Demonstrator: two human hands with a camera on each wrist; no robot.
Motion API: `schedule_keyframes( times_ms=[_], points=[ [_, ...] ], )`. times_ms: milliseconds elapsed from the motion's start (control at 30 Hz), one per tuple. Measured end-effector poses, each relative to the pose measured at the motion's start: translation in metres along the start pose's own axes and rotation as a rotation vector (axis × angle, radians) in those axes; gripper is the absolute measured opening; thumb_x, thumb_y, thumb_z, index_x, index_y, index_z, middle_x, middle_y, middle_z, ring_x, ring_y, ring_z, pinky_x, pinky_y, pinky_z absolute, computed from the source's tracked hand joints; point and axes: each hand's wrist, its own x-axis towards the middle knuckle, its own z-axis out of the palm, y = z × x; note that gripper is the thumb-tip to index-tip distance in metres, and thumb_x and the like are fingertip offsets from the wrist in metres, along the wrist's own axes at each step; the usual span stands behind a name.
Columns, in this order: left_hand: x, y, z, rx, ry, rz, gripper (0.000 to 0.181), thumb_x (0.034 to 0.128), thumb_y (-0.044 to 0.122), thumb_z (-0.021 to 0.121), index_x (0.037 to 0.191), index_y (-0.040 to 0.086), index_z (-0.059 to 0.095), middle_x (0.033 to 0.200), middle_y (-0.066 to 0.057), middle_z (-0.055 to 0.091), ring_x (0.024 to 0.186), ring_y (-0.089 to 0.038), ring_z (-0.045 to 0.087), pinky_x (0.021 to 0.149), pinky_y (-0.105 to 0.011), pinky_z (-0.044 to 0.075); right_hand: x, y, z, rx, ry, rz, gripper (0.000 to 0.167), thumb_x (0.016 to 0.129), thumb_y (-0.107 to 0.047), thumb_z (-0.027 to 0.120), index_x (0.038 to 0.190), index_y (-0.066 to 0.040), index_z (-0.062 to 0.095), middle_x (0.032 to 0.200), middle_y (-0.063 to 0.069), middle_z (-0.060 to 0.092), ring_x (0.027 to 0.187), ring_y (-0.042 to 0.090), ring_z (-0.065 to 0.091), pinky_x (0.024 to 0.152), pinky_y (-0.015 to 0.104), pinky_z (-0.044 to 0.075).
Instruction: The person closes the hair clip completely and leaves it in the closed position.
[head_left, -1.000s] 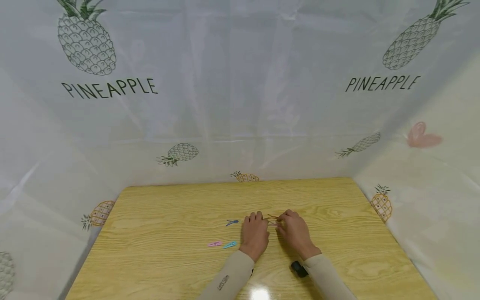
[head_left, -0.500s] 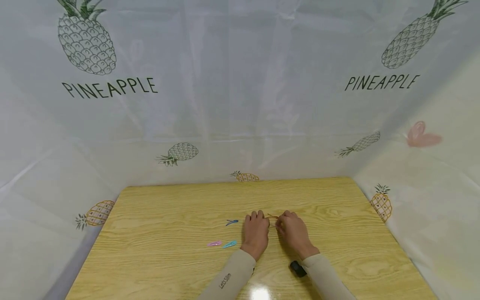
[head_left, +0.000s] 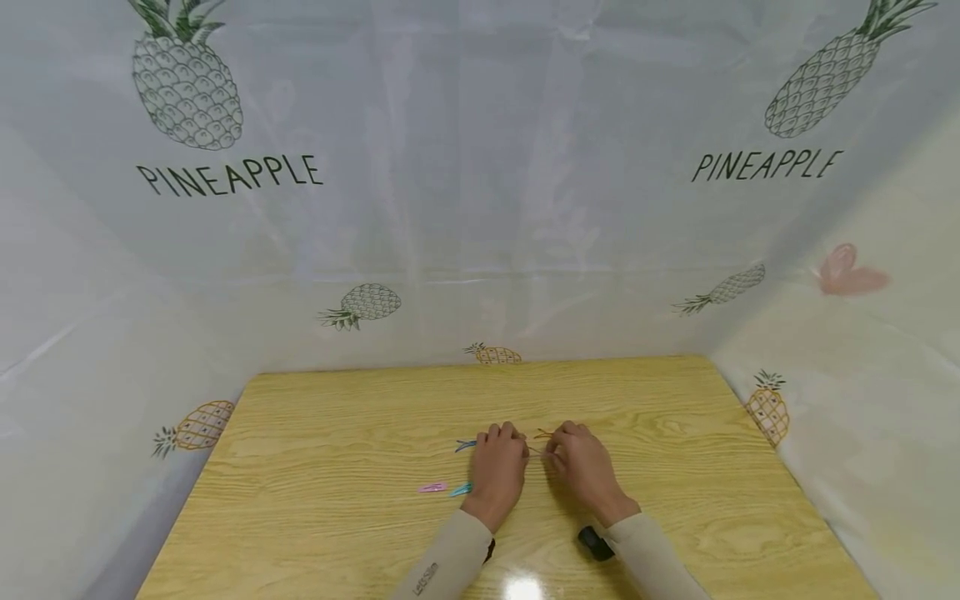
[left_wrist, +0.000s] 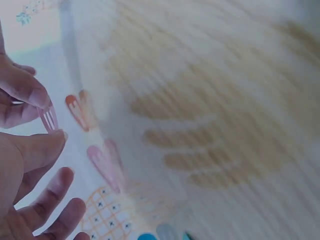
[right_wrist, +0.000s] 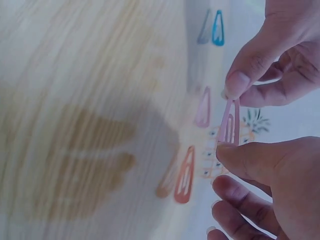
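Both hands meet over the middle of the table on one small pink snap hair clip (right_wrist: 230,122). My left hand (head_left: 501,468) pinches one end between thumb and forefinger, its other fingers loosely bent. My right hand (head_left: 588,467) pinches the opposite end the same way. In the left wrist view the hair clip (left_wrist: 48,119) spans the two sets of fingertips, above the table. An orange hair clip (head_left: 543,433) stands just beyond the hands. Left of my left hand is a dark blue hair clip (head_left: 466,446), partly covered by it.
A pink-purple hair clip (head_left: 432,487) and a light blue one (head_left: 461,490) lie left of my left forearm. The wooden table (head_left: 337,433) is glossy and reflects things. A sheet with pineapple prints (head_left: 480,208) hangs behind and along both sides.
My left hand has shifted slightly left, widening the gap between the hands and covering part of the dark blue hair clip. The right hand has barely moved.
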Motion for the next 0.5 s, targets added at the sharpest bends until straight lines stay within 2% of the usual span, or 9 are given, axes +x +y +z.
schedule_keyframes(
  times_ms=[300,500],
  points=[
    [-0.019,-0.018,-0.016,-0.087,0.056,-0.026,0.007,0.0911,0.029,0.086,0.091,0.024,0.080,0.110,0.005,0.065,0.103,-0.019,0.058,0.094,-0.039,0.051,0.000,-0.020,-0.002,0.043,0.005,-0.037,0.020,0.081,-0.003,0.091,0.079,-0.013,0.074,0.091,-0.001,0.066,0.085,0.020,0.064,0.073,0.035,0.059],
    [-0.033,-0.033,-0.023,-0.139,0.134,-0.037,0.023,0.0891,0.034,0.086,0.105,0.020,0.077,0.110,0.003,0.063,0.102,-0.020,0.059,0.093,-0.039,0.051,-0.003,-0.034,-0.003,0.053,-0.003,-0.091,0.022,0.080,0.000,0.091,0.079,-0.013,0.074,0.091,-0.002,0.065,0.086,0.018,0.063,0.074,0.032,0.059]
  ],
)
